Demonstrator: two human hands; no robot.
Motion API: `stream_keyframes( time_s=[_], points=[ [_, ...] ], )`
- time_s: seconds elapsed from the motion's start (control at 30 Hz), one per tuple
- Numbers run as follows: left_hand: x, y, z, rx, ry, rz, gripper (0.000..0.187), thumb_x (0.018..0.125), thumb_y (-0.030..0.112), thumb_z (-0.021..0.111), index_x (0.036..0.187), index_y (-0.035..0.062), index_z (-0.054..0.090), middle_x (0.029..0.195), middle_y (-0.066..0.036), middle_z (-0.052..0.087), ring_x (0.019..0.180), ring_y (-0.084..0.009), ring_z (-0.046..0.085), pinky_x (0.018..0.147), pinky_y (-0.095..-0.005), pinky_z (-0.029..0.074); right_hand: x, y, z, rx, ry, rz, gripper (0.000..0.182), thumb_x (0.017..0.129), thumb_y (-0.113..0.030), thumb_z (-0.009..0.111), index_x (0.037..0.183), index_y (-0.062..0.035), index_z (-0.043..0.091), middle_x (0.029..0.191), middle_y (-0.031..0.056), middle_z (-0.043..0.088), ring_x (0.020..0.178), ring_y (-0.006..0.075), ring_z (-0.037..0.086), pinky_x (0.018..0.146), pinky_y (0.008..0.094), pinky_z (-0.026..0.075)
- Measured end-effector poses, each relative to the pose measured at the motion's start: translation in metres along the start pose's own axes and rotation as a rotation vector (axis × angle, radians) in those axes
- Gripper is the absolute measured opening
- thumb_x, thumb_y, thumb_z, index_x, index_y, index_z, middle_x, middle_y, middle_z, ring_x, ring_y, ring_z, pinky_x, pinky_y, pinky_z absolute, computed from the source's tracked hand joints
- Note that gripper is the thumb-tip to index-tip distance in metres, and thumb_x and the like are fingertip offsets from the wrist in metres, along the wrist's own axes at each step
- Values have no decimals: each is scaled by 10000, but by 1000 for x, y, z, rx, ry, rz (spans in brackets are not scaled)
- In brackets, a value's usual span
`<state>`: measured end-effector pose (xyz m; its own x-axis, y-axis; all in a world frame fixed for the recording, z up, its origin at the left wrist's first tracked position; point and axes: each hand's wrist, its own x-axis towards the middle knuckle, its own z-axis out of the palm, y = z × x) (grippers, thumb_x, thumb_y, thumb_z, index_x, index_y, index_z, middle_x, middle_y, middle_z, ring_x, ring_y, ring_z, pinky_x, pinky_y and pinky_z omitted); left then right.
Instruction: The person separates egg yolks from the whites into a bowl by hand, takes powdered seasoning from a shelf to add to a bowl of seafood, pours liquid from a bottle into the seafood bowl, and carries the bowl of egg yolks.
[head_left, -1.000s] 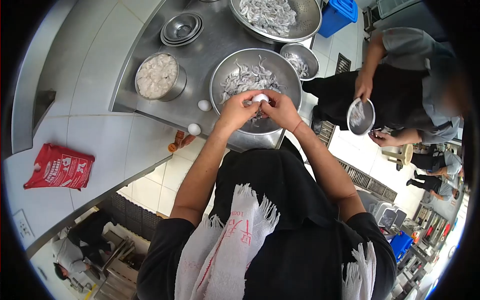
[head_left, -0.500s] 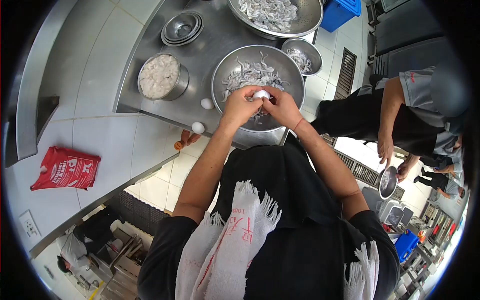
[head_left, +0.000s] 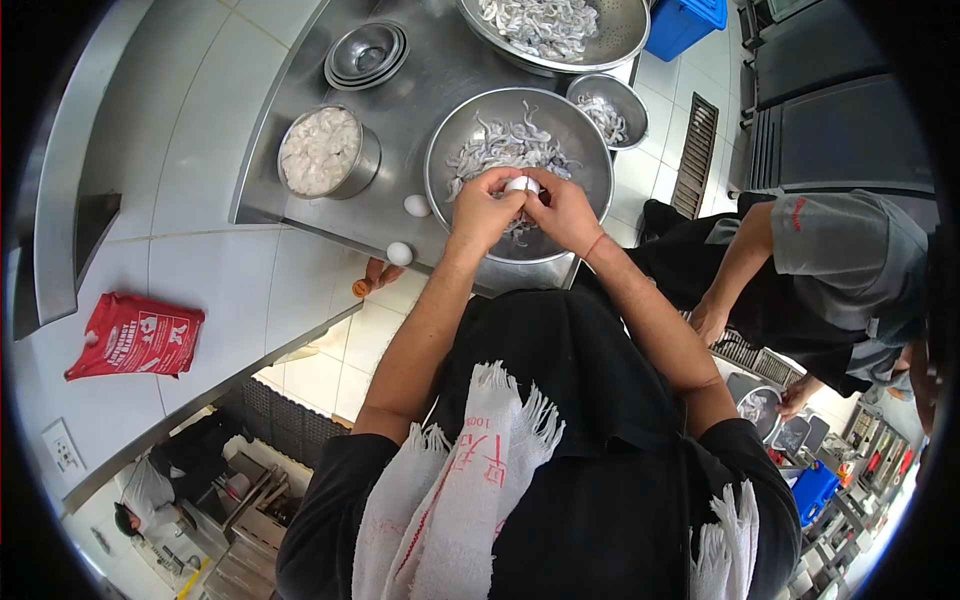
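Note:
A white egg (head_left: 519, 185) is held between my left hand (head_left: 480, 210) and my right hand (head_left: 566, 214), above a large steel bowl (head_left: 583, 128). A dark line or gap shows across its shell. Both hands are closed, with thumbs and fingertips pressed on the egg from either side. Grey-white squid pieces (head_left: 505, 145), many like tentacles, lie in the bowl below, partly hidden by my hands. Left of the bowl, one white egg (head_left: 416, 205) rests on the steel table (head_left: 405, 110), and another egg (head_left: 399, 253) sits at its front edge.
A steel pot (head_left: 366, 165) of pale chopped food stands left, near nested steel bowls (head_left: 365, 55). A colander (head_left: 625, 35) and smaller bowl (head_left: 630, 110) hold more squid. At right, a co-worker (head_left: 840, 250) holds a bowl (head_left: 758, 408). A red fire-blanket packet (head_left: 137, 335) is at left.
A dark line now shows across the egg between my hands, which stay nearly in place. The co-worker at right has come closer, with their bowl moved lower in view.

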<state>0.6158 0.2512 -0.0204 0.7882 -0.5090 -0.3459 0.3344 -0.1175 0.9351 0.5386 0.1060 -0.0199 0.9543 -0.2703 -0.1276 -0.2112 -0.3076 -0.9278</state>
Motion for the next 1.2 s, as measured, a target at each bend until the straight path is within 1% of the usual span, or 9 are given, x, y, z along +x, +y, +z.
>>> stream_keyframes(
  time_s=[0.17, 0.27, 0.37, 0.47, 0.57, 0.67, 0.87, 0.97, 1.2],
  points=[
    [-4, 8, 0, -16, 3, -3, 359, 842, 63, 692, 1193, -13, 684, 989, -114, 740, 796, -134, 701, 677, -265, 578, 0, 1, 0, 77, -32, 11, 373, 921, -160, 619, 1256, 4, 638, 935, 172, 731, 765, 196, 715, 709, 329, 572],
    [-2, 4, -2, 5, 1, 18, 352, 844, 98, 711, 1179, -6, 688, 980, -118, 740, 792, -130, 701, 678, -265, 575, 2, 6, 3, 214, -89, 65, 365, 956, -116, 565, 1293, 18, 608, 995, 133, 723, 778, 153, 699, 688, 302, 570],
    [3, -6, -5, 75, 19, 64, 347, 843, 136, 726, 1167, 15, 696, 972, -125, 739, 783, -132, 704, 672, -270, 567, 1, 1, 2, 346, -135, 112, 385, 989, -98, 525, 1355, 18, 554, 1064, 98, 699, 856, 130, 691, 723, 277, 574],
    [2, 5, -8, 185, 14, 17, 372, 841, 153, 718, 1193, 40, 692, 925, -111, 730, 763, -139, 705, 663, -281, 559, 5, 24, 3, 419, -183, 125, 377, 1015, -87, 488, 1378, 7, 523, 1160, 85, 665, 980, 126, 672, 815, 273, 573],
    [0, 11, -11, 167, -5, 2, 405, 841, 144, 699, 1232, 43, 674, 897, -100, 715, 740, -144, 703, 646, -280, 551, 3, 24, 4, 616, -194, 205, 359, 1034, -89, 459, 1377, 7, 509, 1223, 95, 634, 1084, 137, 644, 897, 280, 564],
    [0, 12, -11, 207, 8, 35, 440, 840, 133, 684, 1266, 30, 651, 901, -106, 703, 725, -143, 701, 628, -275, 549, 0, 13, 3, 862, -166, 298, 342, 1037, -69, 420, 1353, 15, 522, 1266, 121, 616, 1122, 176, 639, 939, 304, 557],
    [-9, 29, -3, 73, -58, -13, 384, 892, 104, 641, 1265, 12, 645, 1004, -131, 691, 746, -162, 712, 666, -264, 589, 2, 14, -2, 1111, -178, 331, 359, 1019, -94, 414, 1332, 49, 518, 1268, 167, 615, 1149, 257, 638, 1013, 383, 535],
    [-13, 40, -4, -3, -136, -92, 386, 930, 66, 602, 1313, 19, 602, 1058, -122, 663, 862, -166, 706, 737, -270, 614, 4, 14, -3, 1176, -159, 357, 368, 1015, -120, 409, 1316, 60, 520, 1255, 185, 620, 1144, 273, 642, 1010, 399, 537],
    [-16, 43, -30, -537, -253, -257, 289, 945, 151, 571, 1204, 30, 608, 1032, -97, 656, 883, -220, 681, 784, -390, 598, 7, 23, -5, 1198, -122, 379, 359, 1029, -146, 398, 1290, 61, 534, 1213, 193, 635, 1074, 285, 670, 970, 398, 559]
  ],
)
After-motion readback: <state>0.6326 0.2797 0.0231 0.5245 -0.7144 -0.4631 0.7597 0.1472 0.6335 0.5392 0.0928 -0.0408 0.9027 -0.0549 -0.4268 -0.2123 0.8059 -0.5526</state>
